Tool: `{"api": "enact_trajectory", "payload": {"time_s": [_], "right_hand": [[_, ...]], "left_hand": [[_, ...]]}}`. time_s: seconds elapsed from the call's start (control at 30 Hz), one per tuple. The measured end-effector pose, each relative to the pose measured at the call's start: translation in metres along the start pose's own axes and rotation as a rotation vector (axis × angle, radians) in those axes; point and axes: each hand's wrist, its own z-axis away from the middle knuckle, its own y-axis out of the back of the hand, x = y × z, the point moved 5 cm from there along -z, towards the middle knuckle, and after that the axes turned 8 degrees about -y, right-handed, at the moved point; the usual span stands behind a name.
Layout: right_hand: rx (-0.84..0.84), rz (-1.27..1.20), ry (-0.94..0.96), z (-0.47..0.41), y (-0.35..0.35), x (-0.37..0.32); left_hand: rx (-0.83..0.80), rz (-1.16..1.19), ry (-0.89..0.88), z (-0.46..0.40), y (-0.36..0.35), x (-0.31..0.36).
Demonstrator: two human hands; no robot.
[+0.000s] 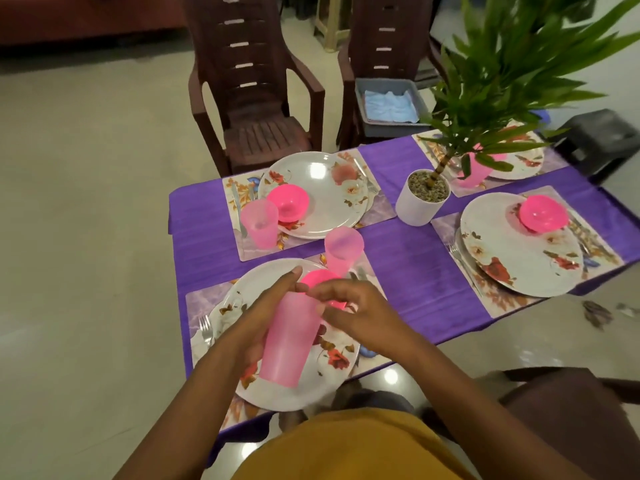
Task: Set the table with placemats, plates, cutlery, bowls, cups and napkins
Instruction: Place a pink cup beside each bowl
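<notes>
A pink cup (pixel 289 337) lies tilted in my left hand (pixel 263 306), bottom toward me, over the near floral plate (pixel 332 372). My right hand (pixel 353 306) pinches its rim. Behind my fingers a pink bowl (pixel 317 277) sits on that plate, and another pink cup (pixel 343 249) stands upright just beyond. The far-left setting has a plate (pixel 329 199), a pink bowl (pixel 289 202) and a pink cup (pixel 259 221). The right plate (pixel 519 251) carries a pink bowl (pixel 543 213). Forks (pixel 206 327) lie beside the plates on floral placemats (pixel 377 213).
A white potted plant (pixel 424 199) stands mid-table on the purple cloth (pixel 408 268), its leaves hiding part of the far-right setting (pixel 519 164). A grey tray of blue napkins (pixel 389 103) rests on a brown chair. Another brown chair (pixel 256 98) stands at the far left.
</notes>
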Motion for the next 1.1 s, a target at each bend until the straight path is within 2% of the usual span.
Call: {"api": "enact_trajectory", "payload": {"time_s": [0.07, 0.17, 0.3, 0.43, 0.7, 0.8, 0.97, 1.1], "right_hand": [[-0.097, -0.101, -0.029, 0.002, -0.004, -0.002], [-0.122, -0.186, -0.078, -0.003, 0.013, 0.006], [-0.002, -0.292, -0.121, -0.011, 0.062, 0.024], [0.134, -0.357, -0.118, -0.021, 0.129, 0.045], [0.16, -0.452, -0.178, -0.037, 0.244, 0.087], [0.127, -0.485, -0.252, -0.037, 0.277, 0.105], [-0.022, -0.637, -0.515, -0.027, 0.315, 0.133], [-0.105, -0.673, -0.549, -0.019, 0.338, 0.144]], "left_hand": [[-0.052, 0.054, -0.005, -0.003, -0.015, 0.004], [-0.106, 0.082, 0.01, -0.009, -0.039, 0.01], [-0.166, -0.036, -0.051, -0.022, -0.061, 0.014], [-0.083, -0.079, -0.142, -0.039, -0.086, 0.019], [0.039, -0.042, -0.204, -0.081, -0.183, 0.009], [0.059, -0.017, -0.209, -0.095, -0.216, 0.001], [0.075, 0.012, -0.186, -0.111, -0.263, -0.016], [0.034, -0.014, -0.144, -0.123, -0.289, -0.02]]}}
